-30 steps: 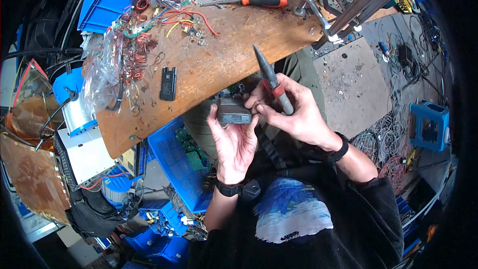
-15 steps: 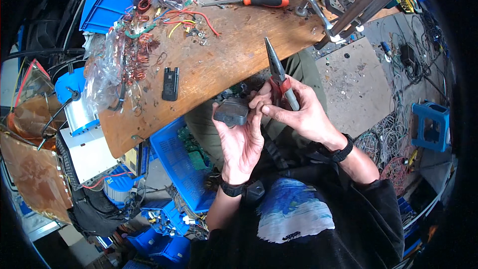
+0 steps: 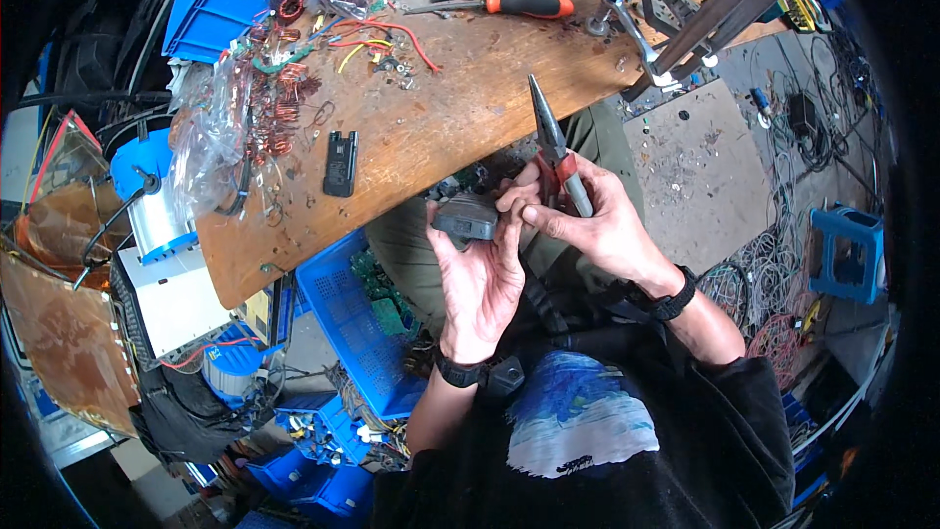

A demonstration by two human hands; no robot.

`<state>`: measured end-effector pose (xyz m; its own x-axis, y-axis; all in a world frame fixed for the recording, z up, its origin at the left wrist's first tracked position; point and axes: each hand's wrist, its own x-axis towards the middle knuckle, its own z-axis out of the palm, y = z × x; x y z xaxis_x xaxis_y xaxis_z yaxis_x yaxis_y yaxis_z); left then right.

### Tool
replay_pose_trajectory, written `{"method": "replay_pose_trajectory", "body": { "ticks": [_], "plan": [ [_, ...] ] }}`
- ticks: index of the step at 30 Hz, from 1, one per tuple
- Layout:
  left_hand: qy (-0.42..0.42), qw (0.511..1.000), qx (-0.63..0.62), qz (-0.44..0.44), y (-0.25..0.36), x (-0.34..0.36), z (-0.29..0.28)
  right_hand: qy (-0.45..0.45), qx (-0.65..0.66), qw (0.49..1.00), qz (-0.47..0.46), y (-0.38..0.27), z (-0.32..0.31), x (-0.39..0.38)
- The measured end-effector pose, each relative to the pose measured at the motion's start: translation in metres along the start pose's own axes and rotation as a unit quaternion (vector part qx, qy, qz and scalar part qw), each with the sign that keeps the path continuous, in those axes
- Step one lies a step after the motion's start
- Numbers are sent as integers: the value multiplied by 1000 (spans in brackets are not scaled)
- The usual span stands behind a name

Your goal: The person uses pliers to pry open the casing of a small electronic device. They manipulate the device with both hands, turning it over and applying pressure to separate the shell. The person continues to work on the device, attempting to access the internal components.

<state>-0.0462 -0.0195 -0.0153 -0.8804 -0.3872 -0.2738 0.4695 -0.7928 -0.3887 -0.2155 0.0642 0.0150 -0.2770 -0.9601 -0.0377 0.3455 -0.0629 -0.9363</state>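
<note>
My left hand (image 3: 480,279) is closed around a small dark grey block-shaped case (image 3: 466,216), thumb on its left side and fingers on its right. A pair of long-nose pliers (image 3: 549,127) with red and grey handles lies in my right hand (image 3: 602,220), jaws pointing up and away from me. The right thumb and fingertips meet the left fingers at the right end of the case. What they pinch there, if anything, is too small to make out. Both hands are over my lap, just off the near edge of the wooden table (image 3: 411,152).
On the table lie a black plastic case (image 3: 341,165), an orange-and-black screwdriver (image 3: 529,6), copper coils (image 3: 286,108) and red wires (image 3: 416,44). A metal clamp stand (image 3: 725,15) rises at the far right. Below left is a blue basket (image 3: 338,318) with green circuit boards (image 3: 387,315).
The grey case has tilted slightly in my left hand, showing more of its near side. Both hands keep their grips; the whole view has shifted a little.
</note>
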Motion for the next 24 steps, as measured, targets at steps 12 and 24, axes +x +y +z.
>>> {"method": "replay_pose_trajectory", "body": {
  "ticks": [12,24],
  "plan": [
    [0,998,32,63,2,-6,6,28,-57,997,38,-4,-21,-11],
    [25,976,154,154,-2,-7,7,-44,-610,780,-132,-49,-19,-36]
  ]
}}
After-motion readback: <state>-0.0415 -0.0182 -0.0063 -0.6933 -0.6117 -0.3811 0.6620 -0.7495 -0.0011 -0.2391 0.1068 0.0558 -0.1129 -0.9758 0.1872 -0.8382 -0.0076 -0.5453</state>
